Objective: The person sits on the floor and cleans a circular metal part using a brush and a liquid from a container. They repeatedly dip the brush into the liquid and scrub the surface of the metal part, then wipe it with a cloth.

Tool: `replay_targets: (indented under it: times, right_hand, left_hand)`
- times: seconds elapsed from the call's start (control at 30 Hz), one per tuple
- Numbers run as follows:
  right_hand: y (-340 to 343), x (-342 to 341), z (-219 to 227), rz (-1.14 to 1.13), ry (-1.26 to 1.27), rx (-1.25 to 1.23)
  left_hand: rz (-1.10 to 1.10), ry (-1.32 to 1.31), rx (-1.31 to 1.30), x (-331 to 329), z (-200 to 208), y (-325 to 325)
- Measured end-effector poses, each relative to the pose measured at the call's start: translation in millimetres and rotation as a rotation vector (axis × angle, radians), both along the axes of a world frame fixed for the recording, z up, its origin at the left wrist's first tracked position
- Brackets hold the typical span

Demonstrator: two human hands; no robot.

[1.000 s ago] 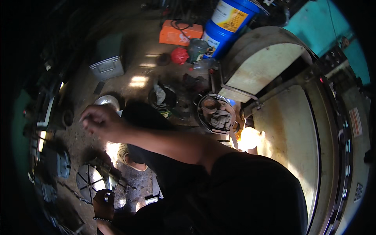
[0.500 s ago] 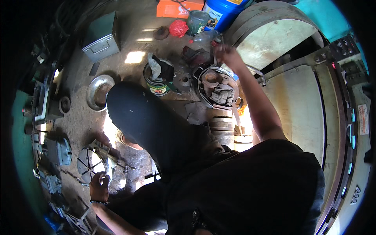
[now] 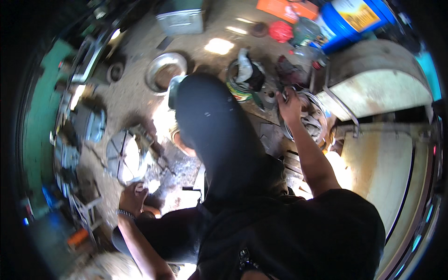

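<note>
My right hand (image 3: 290,106) is over the left rim of a round metal basin (image 3: 322,103) that holds a cup-like part and a crumpled grey rag (image 3: 311,123). Its fingers are curled together; whatever they may hold is too small to tell. My left hand (image 3: 132,199), with a beaded bracelet at the wrist, hovers by my bent knee, near a round slotted metal plate (image 3: 122,156). Thumb and fingers there close in a pinch, around something I cannot make out.
A bucket (image 3: 240,95) with cloths stands left of the basin. Farther off are a shallow metal bowl (image 3: 152,74), a grey metal box (image 3: 182,22), a red plastic bag (image 3: 280,31) and a blue pail (image 3: 347,28). A pale machine cover (image 3: 382,95) stands at right; vises (image 3: 93,125) at left.
My right hand has come back from beside the machine cover to the basin's left rim. The view has swung left, shifting the scene rightward. My left hand keeps its pinch.
</note>
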State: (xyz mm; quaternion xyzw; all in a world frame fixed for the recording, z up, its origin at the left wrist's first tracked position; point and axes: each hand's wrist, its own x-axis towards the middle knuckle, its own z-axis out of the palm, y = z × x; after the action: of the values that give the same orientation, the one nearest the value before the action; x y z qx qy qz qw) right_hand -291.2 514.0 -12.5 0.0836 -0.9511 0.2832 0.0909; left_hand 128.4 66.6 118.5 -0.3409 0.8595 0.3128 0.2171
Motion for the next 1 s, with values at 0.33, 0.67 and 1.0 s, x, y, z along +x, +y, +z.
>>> replay_targets:
  times: [0.33, 0.67, 1.0]
  right_hand:
    - [-146, -132, -15, 0.207, 0.127, 0.533]
    - [-165, -108, 179, 0.395, 0.235, -0.293]
    - [-342, 103, 227, 1.061, -0.847, -0.856]
  left_hand:
    - [0.123, -0.034, -0.093, 23, 16, 2]
    - [0.426, 0.195, -0.266, 118, 47, -7]
    - [0.463, 0.220, -0.223, 138, 44, 29]
